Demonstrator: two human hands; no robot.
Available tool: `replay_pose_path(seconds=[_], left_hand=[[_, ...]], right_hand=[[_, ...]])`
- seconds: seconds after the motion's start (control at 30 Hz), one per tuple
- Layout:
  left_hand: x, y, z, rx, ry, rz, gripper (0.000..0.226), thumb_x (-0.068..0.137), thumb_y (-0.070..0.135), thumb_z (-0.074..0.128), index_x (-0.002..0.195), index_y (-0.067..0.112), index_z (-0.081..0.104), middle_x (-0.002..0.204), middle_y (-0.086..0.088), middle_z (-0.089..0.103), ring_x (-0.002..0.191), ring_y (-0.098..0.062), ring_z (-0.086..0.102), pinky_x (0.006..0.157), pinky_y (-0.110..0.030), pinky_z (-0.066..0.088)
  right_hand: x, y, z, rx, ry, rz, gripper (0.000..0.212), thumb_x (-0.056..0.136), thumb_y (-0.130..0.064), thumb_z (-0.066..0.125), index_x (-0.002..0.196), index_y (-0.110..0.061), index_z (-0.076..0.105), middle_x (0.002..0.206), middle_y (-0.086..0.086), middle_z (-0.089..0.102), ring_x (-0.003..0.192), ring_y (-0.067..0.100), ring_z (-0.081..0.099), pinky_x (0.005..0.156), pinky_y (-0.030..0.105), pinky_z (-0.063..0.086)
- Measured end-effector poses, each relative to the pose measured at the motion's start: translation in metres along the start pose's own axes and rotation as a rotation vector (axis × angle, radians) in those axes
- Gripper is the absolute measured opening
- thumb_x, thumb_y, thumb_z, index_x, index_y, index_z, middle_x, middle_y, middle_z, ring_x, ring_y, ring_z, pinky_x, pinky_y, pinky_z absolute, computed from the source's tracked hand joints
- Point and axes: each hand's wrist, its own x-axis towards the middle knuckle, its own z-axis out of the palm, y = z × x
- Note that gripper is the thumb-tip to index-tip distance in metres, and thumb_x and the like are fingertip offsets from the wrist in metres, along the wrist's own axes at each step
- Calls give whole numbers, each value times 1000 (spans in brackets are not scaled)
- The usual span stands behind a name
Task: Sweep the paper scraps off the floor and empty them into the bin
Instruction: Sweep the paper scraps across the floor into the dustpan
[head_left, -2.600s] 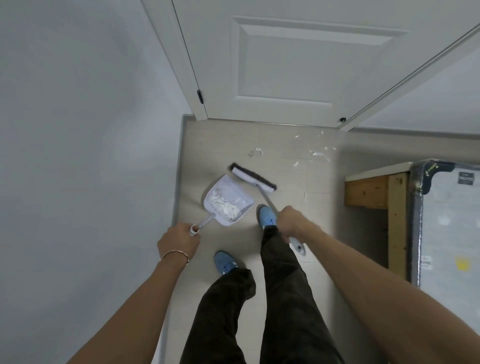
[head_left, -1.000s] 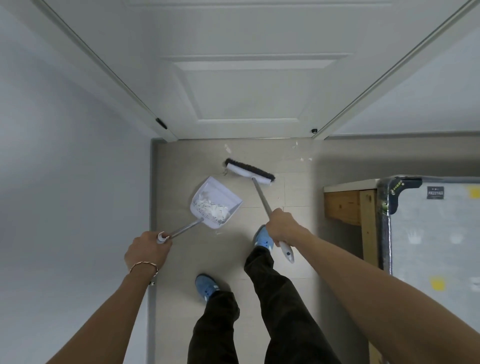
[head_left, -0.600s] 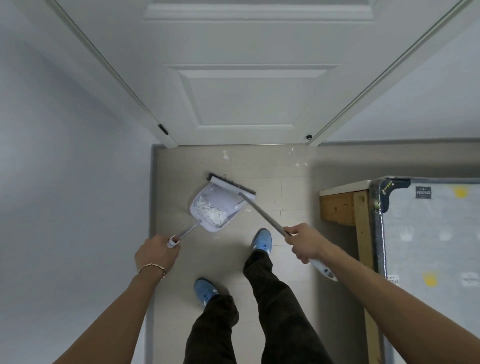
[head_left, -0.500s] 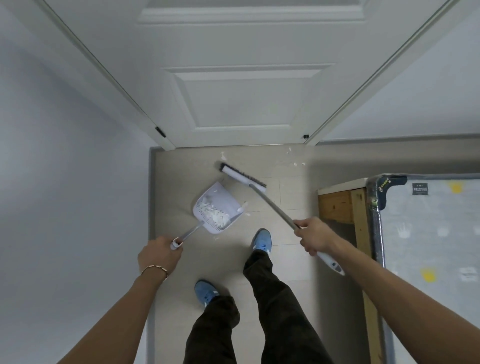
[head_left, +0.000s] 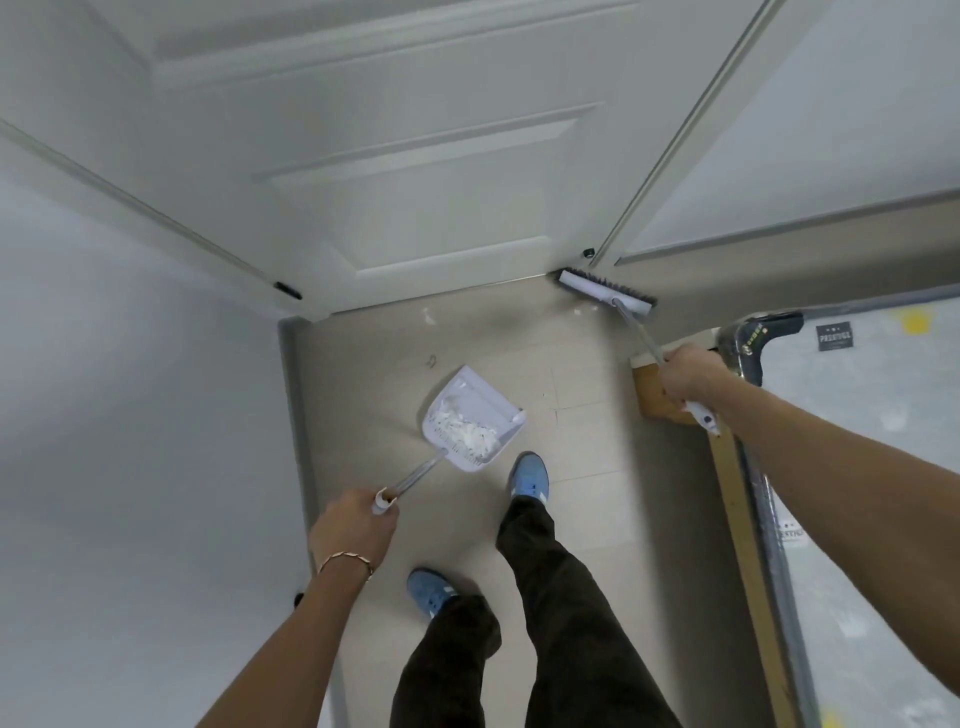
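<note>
Head view, looking down: left hand (head_left: 356, 530) grips the handle end of the dustpan (head_left: 470, 422), which sits low over the floor (head_left: 582, 431) with a heap of paper scraps (head_left: 467, 427) in it. Right hand (head_left: 688, 371) grips the broom (head_left: 605, 292) shaft, brush head at the door (head_left: 415, 171) corner, one scrap (head_left: 427, 315) lying near the threshold. Wooden bed frame (head_left: 657, 395) just beside the right hand.

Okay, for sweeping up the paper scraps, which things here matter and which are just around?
Part of the job:
broom held by right hand
dustpan held by left hand
scraps in the pan
loose scrap by the door

Just around:
door
wrapped mattress
wooden frame
</note>
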Motion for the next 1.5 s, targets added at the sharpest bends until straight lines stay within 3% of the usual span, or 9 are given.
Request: replay_pose_path(seconds=[0.17, 0.27, 0.33, 0.43, 0.63, 0.87, 1.1, 1.3, 1.5], left_hand=[[3, 11, -3, 25, 39, -28, 24, 86, 37, 61, 87, 17, 74, 89, -14, 72, 87, -36, 67, 70, -33, 50], [6, 13, -4, 40, 44, -26, 24, 87, 37, 61, 85, 17, 74, 87, -14, 72, 85, -37, 66, 68, -31, 48], [8, 17, -4, 38, 42, -23, 24, 87, 38, 61, 85, 18, 75, 87, -13, 72, 84, -37, 66, 69, -32, 50], [13, 15, -7, 47, 52, -35, 26, 86, 41, 60, 85, 19, 75, 84, -13, 72, 81, -36, 66, 68, -32, 50], [12, 4, -10, 46, 45, -15, 32, 88, 42, 57, 74, 18, 71, 69, -8, 67, 68, -31, 64, 66, -33, 56], [1, -25, -6, -7, 56, -29, 31, 89, 41, 57, 70, 20, 70, 64, -4, 64, 62, -25, 63, 63, -32, 56], [-12, -64, -2, -95, 81, -89, 30, 87, 44, 56, 83, 21, 76, 71, -4, 69, 67, -24, 65, 65, -32, 57], [-15, -106, -3, -112, 85, -136, 29, 84, 45, 56, 82, 24, 75, 71, -4, 68, 69, -27, 65, 62, -29, 52], [-15, -143, -3, -79, 72, -129, 27, 84, 47, 53, 77, 30, 72, 67, 0, 66, 66, -25, 64, 61, -29, 53]], right_hand=[[26, 9, 10, 290, -4, -9, 33, 92, -12, 52, 120, 4, 60, 94, 16, 63, 77, 28, 59, 57, 29, 46], [24, 4, 26, 301, -41, -19, 37, 91, -9, 48, 126, 2, 55, 103, 20, 64, 81, 30, 61, 65, 35, 51], [14, -2, 34, 311, -73, -27, 35, 91, -6, 46, 123, 5, 56, 92, 17, 61, 77, 27, 57, 67, 35, 50], [-2, -18, 51, 332, -140, -59, 32, 92, -6, 44, 118, 8, 56, 75, 11, 54, 69, 25, 56, 61, 32, 49], [-53, -30, 81, 307, -270, -84, 22, 90, -4, 53, 111, -3, 55, 79, 9, 58, 62, 21, 63, 47, 24, 49], [-76, -23, 77, 250, -201, -204, 29, 97, -13, 45, 123, -9, 57, 80, 5, 58, 58, 17, 58, 44, 20, 46], [-38, -117, 57, 83, -13, -250, 26, 90, -9, 45, 113, -3, 57, 84, 12, 59, 63, 27, 64, 52, 32, 55], [-38, -194, 71, -30, -11, -274, 34, 86, 1, 54, 120, 3, 52, 119, 23, 61, 101, 37, 62, 69, 33, 46], [-64, -161, 109, -42, -56, -231, 25, 92, -6, 45, 116, -1, 51, 86, 12, 58, 65, 25, 59, 50, 30, 46]])
